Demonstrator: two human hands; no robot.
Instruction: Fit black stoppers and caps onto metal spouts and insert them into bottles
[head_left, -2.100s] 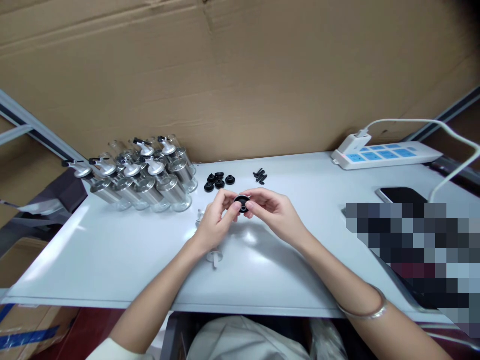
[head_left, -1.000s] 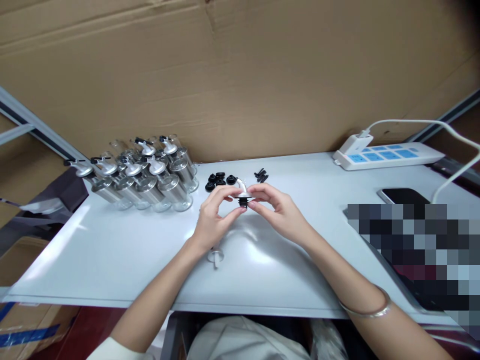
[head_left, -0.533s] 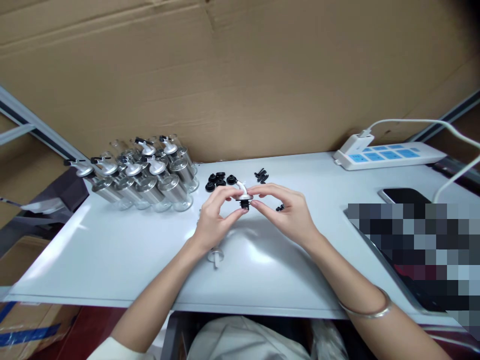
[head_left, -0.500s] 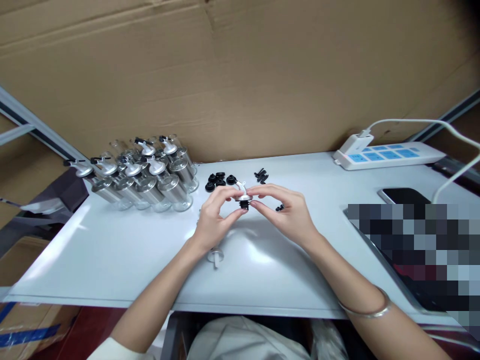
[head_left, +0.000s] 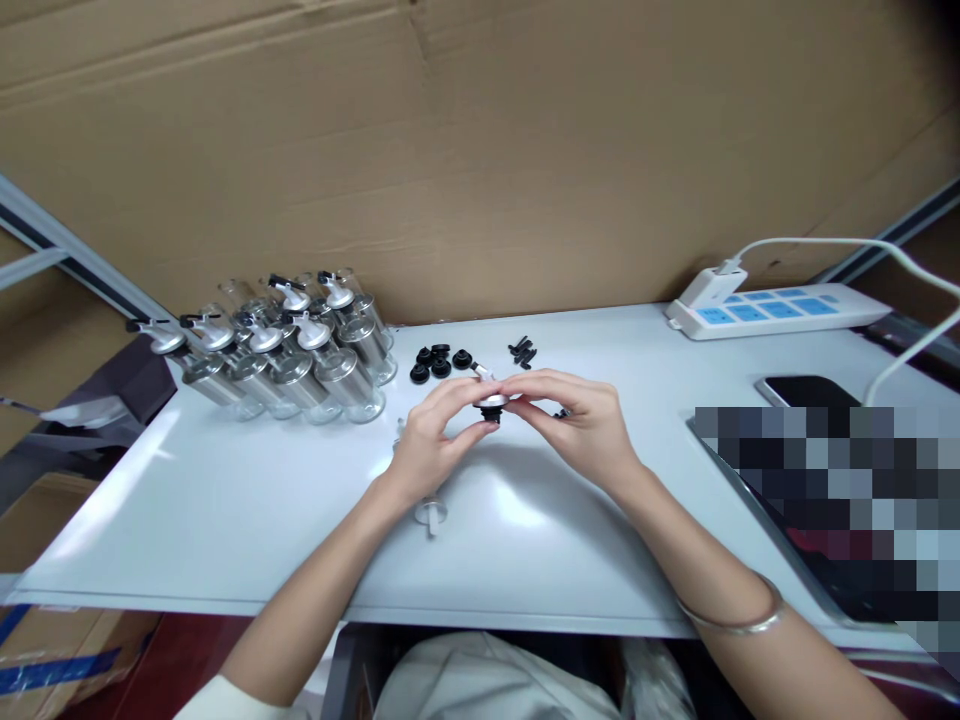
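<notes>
**Spout (head_left: 493,399) and stopper (head_left: 491,414) pressed in the middle of the frame**

We see the spout just above the table (head_left: 247,520), near the centre of the frame, with its silver disc lying on the black stopper and its nozzle leaning to the upper left. Both hands are pinching this pair. The left hand (head_left: 424,440) has its fingers on the upper side of the disc and its thumb under the stopper. The right hand (head_left: 592,425) has its fingers on the disc too, and its thumb is at the right edge, near the black part.

We judge that the step in hand is the seating of the stopper to the spout. Whether it is fully seated, we cannot tell, because the fingers cover much of the joint. In our opinion the next move calls for even pressure around the rim and a look from the side, so that no gap is left.

Just behind the hands lie the loose stoppers (head_left: 441,367), and to their right some black clips (head_left: 523,351). A pale loose part (head_left: 432,520) lies below the left wrist. In the upper left stand the bottles (head_left: 296,385), several of them carrying similar spouts with black tips.
</notes>
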